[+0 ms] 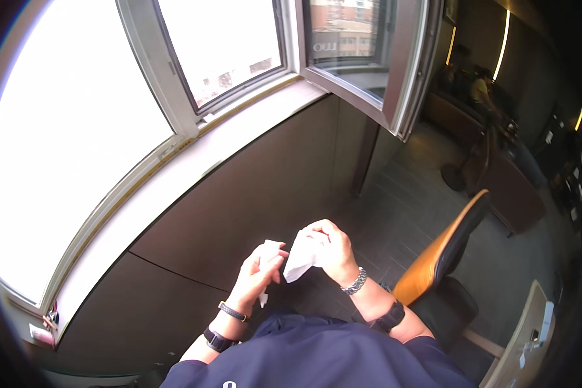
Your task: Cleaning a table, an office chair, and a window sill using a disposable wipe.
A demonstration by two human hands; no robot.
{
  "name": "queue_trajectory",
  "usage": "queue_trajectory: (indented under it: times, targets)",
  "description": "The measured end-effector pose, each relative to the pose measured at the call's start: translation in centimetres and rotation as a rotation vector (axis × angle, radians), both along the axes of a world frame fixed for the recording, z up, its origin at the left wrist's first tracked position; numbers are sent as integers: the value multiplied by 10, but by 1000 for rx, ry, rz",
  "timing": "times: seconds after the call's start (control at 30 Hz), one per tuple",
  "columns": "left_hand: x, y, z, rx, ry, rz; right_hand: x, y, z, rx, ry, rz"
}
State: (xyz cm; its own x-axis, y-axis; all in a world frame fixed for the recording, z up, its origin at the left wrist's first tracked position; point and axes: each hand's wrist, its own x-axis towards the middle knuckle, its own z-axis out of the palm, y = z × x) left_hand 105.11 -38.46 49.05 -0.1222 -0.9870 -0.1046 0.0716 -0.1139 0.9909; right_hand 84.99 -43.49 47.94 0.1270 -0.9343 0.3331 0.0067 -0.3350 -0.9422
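My right hand [335, 252] pinches a folded white tissue or thin cloth [300, 257], which hangs down to the left of its fingers. Close by on the left, my left hand [261, 266] is curled around a smaller white piece of similar material [271, 244]; a white tip also shows below that palm. A narrow gap parts the two hands. Both are held in front of my dark blue top [339, 354], beside the panelled wall under the window.
A pale window sill [199, 167] curves along the left, with a pinkish cup [41, 334] at its near end. An open window sash [354, 97] juts inward. An orange and black chair [436, 252] stands at right. Farther back, a person [481, 92] is beside dark furniture.
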Motion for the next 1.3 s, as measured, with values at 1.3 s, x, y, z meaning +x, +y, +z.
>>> queue_trajectory:
  times: [1.3]
  targets:
    - [76,-258,-122,-114,-395,-226,-117,-253,290,-1313,1483,-415]
